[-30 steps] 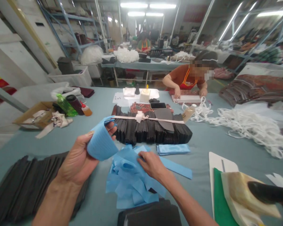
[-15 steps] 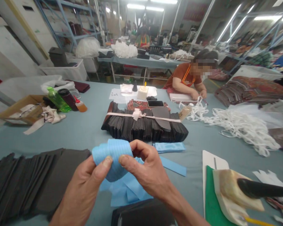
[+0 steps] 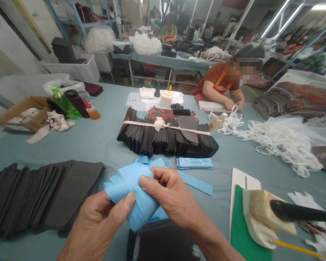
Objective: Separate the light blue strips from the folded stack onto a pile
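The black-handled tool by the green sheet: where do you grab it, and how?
Probably best around the middle of its black handle, coming from the person's right: the handle is long, slim and points right, away from the broader pale block. The right hand holds blue strips.

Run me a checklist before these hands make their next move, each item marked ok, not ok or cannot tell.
1. Left grip on the curved bundle of thin light-blue fabric-like strips, thumb pressing its face: ok.
2. Right grip on the bundle's upper right, thumb in front: ok.
3. Bundle edges lined up: not ok; layers fan out in steps on the left.
4. Bundle clear of the black stack at the near edge: cannot tell; they overlap in view.
5. Both hands clear of the cream-coloured block with a black handle: ok; it stands off to the right.
6. Number of strips held: cannot tell.
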A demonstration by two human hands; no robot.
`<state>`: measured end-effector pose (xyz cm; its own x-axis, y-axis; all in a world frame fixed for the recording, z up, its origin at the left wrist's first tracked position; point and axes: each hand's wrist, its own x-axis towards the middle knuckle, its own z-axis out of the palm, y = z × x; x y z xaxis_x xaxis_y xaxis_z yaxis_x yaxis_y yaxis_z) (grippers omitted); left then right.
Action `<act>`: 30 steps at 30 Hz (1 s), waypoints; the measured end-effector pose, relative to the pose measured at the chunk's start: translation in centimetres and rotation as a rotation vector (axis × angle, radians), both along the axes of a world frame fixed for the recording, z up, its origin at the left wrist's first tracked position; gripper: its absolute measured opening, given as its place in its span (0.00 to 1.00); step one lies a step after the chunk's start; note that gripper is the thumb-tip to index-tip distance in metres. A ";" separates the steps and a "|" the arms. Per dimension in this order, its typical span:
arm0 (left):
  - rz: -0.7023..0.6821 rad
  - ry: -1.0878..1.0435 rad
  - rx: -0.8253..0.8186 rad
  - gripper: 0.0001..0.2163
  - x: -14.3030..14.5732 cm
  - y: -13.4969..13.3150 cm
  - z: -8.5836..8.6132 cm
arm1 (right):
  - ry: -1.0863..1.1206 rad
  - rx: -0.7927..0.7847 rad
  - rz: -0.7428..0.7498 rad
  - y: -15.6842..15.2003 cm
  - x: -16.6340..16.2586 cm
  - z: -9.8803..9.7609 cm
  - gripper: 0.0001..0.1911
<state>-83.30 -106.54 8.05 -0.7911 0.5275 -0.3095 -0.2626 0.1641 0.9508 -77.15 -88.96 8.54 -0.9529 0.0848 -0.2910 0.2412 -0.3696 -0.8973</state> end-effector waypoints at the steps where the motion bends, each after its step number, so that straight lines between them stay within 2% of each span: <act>1: -0.007 0.007 -0.010 0.14 0.0 -0.1 0.0 | -0.003 -0.012 0.008 0.0 0.0 -0.1 0.37; 8: -0.041 0.004 -0.037 0.09 0.2 -1.0 -0.5 | -0.023 -0.058 0.012 -0.1 0.2 -0.7 0.34; 12: -0.022 -0.031 -0.022 0.11 0.7 -1.2 -0.7 | -0.035 -0.067 0.010 -0.2 0.3 -0.6 0.34; 18: 0.009 -0.057 -0.038 0.11 1.3 -0.9 -0.1 | -0.021 -0.059 0.019 -0.2 0.4 -0.7 0.38; 23: -0.027 -0.014 -0.038 0.12 1.3 -1.2 -0.8 | -0.031 -0.060 0.021 -0.3 0.6 -0.8 0.40; 30: -0.002 -0.032 0.010 0.16 1.5 -1.5 -2.0 | 0.031 0.025 -0.073 -1.1 1.0 -0.8 0.29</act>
